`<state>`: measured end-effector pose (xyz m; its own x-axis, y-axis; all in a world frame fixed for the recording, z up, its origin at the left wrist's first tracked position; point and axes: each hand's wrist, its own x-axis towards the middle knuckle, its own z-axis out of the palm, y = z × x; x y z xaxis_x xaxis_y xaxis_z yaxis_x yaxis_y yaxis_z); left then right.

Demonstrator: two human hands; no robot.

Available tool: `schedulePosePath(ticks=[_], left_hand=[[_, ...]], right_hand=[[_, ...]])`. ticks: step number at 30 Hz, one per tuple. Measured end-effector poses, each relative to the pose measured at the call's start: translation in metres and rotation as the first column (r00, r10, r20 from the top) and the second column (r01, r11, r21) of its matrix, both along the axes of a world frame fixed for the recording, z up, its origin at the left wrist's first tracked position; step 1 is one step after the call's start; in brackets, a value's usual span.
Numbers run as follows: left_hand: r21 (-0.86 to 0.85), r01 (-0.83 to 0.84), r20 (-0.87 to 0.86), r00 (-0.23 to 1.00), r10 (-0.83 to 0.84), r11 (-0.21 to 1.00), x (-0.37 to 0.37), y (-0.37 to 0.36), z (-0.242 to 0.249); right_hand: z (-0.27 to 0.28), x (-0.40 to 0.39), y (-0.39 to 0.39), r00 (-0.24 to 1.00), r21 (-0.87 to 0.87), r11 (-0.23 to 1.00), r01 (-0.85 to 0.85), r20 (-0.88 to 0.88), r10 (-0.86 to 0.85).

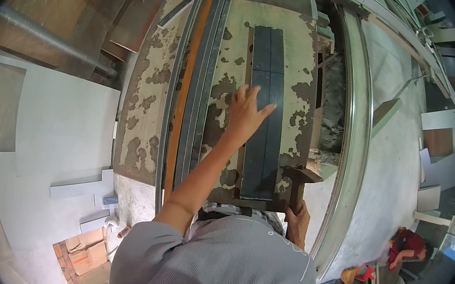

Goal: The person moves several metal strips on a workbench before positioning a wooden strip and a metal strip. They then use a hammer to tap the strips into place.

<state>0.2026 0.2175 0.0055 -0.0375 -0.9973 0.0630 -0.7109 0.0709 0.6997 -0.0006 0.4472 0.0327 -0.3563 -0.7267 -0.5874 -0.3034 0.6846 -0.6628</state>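
Observation:
My left hand (249, 112) reaches forward over a long dark grey panel (263, 146), its fingers spread and holding nothing. Thin lines run along and across the panel, which lies lengthwise away from me on a worn, patchy worktable (298, 60). A narrow brown strip shows along the panel's left side. Near the table's front right corner, my right hand (297, 223) is wrapped around the handle of a hammer (301, 175). The hammer stands head up, its dark head beside the panel's near end.
Long dark metal rails (199, 94) and an orange strip (184, 92) run along the table's left part. A pale metal rail (354, 139) passes on the right. White boards (67, 124) lie at left. A person in red (409, 247) is low at the far right, among offcuts.

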Motion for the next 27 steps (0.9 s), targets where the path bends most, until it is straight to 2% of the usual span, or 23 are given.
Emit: schedulePosePath(ticks=[2, 4, 6, 8, 15, 18, 23, 27], left_hand=[[-0.052, -0.122, 0.096, 0.987, 0.127, 0.991, -0.028, -0.019, -0.017], [0.000, -0.141, 0.153, 0.978, 0.139, 0.990, -0.054, -0.026, -0.021], [0.044, -0.152, 0.210, 0.968, 0.140, 0.987, -0.067, -0.033, -0.026], [0.013, -0.208, 0.241, 0.950, 0.199, 0.978, -0.073, -0.035, -0.031], [0.000, -0.257, 0.189, 0.949, 0.252, 0.967, -0.075, -0.038, -0.030], [0.018, -0.243, 0.197, 0.952, 0.234, 0.970, -0.072, -0.037, -0.026], [-0.090, -0.228, 0.254, 0.936, 0.244, 0.969, -0.049, -0.036, -0.026], [-0.089, -0.247, 0.281, 0.923, 0.262, 0.965, -0.024, -0.041, -0.028]], right_hand=[[-0.018, -0.005, 0.010, 1.000, -0.037, 0.999, -0.011, 0.007, 0.011], [-0.021, -0.008, 0.008, 1.000, -0.091, 0.996, -0.017, 0.017, 0.019], [-0.012, -0.006, 0.002, 0.998, 0.002, 0.998, -0.056, -0.009, 0.056], [-0.016, -0.010, -0.001, 0.997, -0.005, 0.997, -0.075, -0.012, 0.075], [-0.010, -0.013, -0.007, 0.994, -0.020, 0.994, -0.105, 0.020, 0.105], [-0.017, -0.016, -0.004, 0.995, -0.033, 0.994, -0.101, 0.023, 0.102], [-0.010, -0.012, -0.005, 0.993, -0.057, 0.991, -0.119, 0.012, 0.120], [-0.018, -0.013, -0.003, 0.994, -0.079, 0.992, -0.098, 0.038, 0.101]])
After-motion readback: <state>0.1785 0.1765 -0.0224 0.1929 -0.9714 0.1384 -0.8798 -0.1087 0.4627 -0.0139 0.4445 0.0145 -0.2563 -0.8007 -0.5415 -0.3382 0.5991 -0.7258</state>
